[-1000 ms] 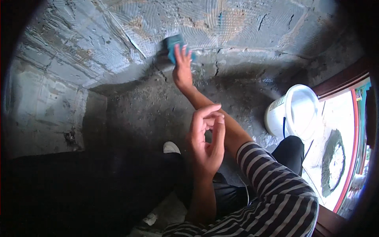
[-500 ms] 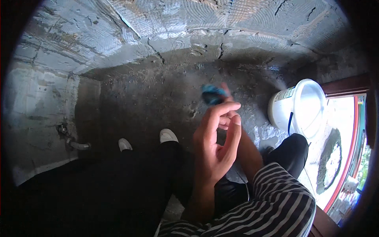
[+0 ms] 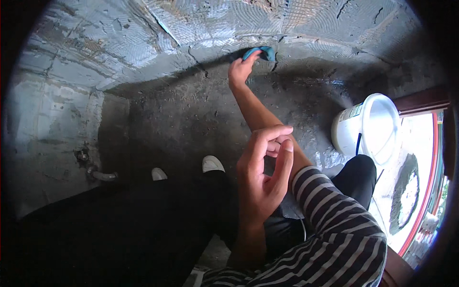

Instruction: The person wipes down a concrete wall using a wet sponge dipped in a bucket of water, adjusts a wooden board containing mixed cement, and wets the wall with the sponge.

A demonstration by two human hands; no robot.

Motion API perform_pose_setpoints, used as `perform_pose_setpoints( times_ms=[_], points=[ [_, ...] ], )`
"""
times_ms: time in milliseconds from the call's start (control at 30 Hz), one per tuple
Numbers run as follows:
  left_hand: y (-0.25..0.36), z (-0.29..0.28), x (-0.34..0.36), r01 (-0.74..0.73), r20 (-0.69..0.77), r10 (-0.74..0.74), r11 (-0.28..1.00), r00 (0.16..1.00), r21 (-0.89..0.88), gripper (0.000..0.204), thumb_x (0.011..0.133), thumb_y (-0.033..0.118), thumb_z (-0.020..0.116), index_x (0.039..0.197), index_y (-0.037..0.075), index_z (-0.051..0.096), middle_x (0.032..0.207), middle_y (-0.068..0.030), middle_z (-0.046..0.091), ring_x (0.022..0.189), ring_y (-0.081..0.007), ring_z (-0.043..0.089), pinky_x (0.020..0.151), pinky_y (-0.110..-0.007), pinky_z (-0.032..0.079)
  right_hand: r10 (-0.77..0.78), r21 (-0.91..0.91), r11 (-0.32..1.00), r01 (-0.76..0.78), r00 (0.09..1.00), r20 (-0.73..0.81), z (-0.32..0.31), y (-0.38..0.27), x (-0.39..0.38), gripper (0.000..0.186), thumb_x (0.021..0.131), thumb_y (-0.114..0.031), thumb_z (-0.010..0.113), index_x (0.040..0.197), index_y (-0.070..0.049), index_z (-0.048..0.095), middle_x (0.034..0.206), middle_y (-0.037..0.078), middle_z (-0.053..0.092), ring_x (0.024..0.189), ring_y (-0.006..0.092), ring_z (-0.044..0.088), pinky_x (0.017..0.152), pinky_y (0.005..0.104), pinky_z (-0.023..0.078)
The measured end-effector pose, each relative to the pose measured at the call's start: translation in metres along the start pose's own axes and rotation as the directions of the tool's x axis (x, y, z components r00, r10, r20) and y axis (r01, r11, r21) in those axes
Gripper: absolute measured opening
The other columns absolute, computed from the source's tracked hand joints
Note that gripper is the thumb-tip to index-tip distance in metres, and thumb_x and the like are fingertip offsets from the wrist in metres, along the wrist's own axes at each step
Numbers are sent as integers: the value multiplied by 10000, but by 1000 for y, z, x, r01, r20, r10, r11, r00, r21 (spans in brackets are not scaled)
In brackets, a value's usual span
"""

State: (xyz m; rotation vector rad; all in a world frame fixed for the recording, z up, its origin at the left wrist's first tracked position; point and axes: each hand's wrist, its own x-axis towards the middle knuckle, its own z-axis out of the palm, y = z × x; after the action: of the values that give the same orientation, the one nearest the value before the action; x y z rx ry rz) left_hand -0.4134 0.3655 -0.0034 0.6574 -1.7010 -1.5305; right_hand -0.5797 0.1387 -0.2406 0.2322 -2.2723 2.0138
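Note:
At the foot of the far wall, my right hand (image 3: 240, 71) is closed on a teal cloth or sponge (image 3: 260, 53); which of the two I cannot tell. The piece lies against the lower wall, just above the floor, and bends around my fingers. My right arm, in a striped sleeve, stretches forward behind my left hand. My left hand (image 3: 264, 179) is raised in the middle of the view, fingers loosely curled and thumb held apart from them. Nothing shows in its grasp.
A white bucket (image 3: 346, 125) leans on the right by a bright doorway. The far wall (image 3: 215, 28) carries ridged grey mortar with cracks. A pipe (image 3: 103, 175) juts from the left wall. White shoes (image 3: 213, 164) and dark trousers (image 3: 129, 215) are at the left.
My right hand has moved forward and a little left with the teal piece, from over the floor to the base of the wall. My left hand has kept its pose.

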Motion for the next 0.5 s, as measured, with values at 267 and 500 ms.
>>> perform_pose_setpoints(
  times_ms=[267, 500],
  points=[
    [2, 22, 3, -24, 64, 22, 999, 998, 28, 207, 893, 100, 554, 1069, -9, 563, 883, -104, 615, 755, -125, 581, 675, -243, 462, 87, 464, 539, -703, 594, 799, -83, 14, -9, 679, 832, 20, 396, 1446, -213, 224, 1149, 86, 490, 1009, 224, 505, 857, 409, 446],
    [5, 15, -2, -69, 94, 63, 995, 994, 65, 250, 876, 45, 561, 1111, -28, 520, 920, -128, 590, 753, -123, 577, 635, -229, 460, 244, 705, 521, -482, 875, 418, -154, -47, 21, 708, 807, 25, 411, 1434, -217, 185, 1176, 52, 425, 958, 196, 474, 828, 340, 447]
  ],
)
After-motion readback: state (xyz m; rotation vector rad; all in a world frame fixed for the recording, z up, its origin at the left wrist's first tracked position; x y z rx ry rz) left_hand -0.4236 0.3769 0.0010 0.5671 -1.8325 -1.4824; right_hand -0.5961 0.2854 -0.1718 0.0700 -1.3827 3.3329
